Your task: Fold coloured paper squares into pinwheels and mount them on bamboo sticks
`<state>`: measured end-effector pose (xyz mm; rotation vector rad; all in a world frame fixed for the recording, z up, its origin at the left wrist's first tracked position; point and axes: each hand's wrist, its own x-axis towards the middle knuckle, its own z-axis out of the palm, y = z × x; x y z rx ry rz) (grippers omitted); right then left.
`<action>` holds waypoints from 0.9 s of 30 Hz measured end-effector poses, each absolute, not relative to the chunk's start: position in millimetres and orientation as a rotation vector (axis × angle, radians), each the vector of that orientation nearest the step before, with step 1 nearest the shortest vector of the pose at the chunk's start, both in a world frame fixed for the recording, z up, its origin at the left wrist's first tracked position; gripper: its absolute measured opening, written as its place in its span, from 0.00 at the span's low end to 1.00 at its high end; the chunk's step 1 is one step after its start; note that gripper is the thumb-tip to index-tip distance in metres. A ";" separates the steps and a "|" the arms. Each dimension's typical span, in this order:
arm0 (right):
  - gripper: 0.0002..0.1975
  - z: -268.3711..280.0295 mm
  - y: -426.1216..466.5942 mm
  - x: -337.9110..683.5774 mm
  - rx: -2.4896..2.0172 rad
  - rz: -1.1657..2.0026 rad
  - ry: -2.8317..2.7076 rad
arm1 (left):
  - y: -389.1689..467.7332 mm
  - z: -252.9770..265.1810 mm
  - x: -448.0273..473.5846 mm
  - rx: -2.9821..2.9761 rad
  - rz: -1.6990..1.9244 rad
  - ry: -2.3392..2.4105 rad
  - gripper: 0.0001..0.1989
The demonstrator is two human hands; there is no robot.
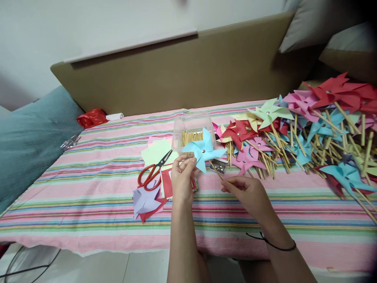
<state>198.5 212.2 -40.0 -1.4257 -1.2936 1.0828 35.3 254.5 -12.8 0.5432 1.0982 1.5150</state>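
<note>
A light blue paper pinwheel (pixel 203 151) with a metal pin at its centre is held up in front of me on a thin wooden stick. My right hand (pixel 246 192) pinches the lower end of that stick. Curled at the pinwheel's lower left is my left hand (pixel 184 171), thumb and fingers closed against a blade; the fingertips are partly hidden. Behind the pinwheel stands a clear plastic box (pixel 193 120) with short wooden sticks (pixel 191 136). A small box of metal pins (pixel 218 166) lies below it, between my hands.
Red-handled scissors (pixel 150 175) rest on green paper sheets (pixel 157 151) at left, above cut purple paper (pixel 145 202). Many finished pinwheels (pixel 268 113) are heaped at right. A red plastic bag (pixel 92 118) sits at the far left of the striped cloth (pixel 88 188).
</note>
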 end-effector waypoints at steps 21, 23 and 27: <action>0.12 -39.0 212.4 196.3 -1.446 1.091 -1.278 | 252.4 -11.6 42.8 0.714 1.395 1.255 0.14; 0.13 -39.6 213.0 197.8 -1.462 1.083 -1.265 | 252.0 -11.6 41.3 0.742 1.369 1.262 0.12; 0.13 -40.6 214.6 198.4 -1.445 1.094 -1.239 | 250.4 -11.8 44.7 0.838 1.291 1.230 0.11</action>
